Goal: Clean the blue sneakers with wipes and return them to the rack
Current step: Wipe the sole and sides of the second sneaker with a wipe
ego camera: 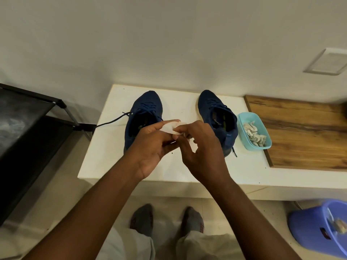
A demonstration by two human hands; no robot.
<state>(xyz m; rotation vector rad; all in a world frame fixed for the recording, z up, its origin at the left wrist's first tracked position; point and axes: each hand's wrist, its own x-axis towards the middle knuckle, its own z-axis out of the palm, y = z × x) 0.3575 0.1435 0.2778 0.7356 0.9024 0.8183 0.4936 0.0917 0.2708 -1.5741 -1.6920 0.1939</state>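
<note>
Two blue sneakers stand side by side on a white platform point(105, 156), toes pointing at the wall: the left sneaker point(144, 107) and the right sneaker point(216, 109). A dark lace trails off the left one over the platform's left edge. In front of them, above the platform, my left hand point(150, 147) and my right hand point(202, 149) both pinch one white wipe point(171, 128) between their fingers. The hands hide the heels of both sneakers in part.
A light blue tub point(264, 139) with crumpled wipes sits right of the right sneaker, on the edge of a wooden board point(300, 128). A black shoe rack point(28, 119) stands at the left. A purple bin point(319, 228) is on the floor at lower right.
</note>
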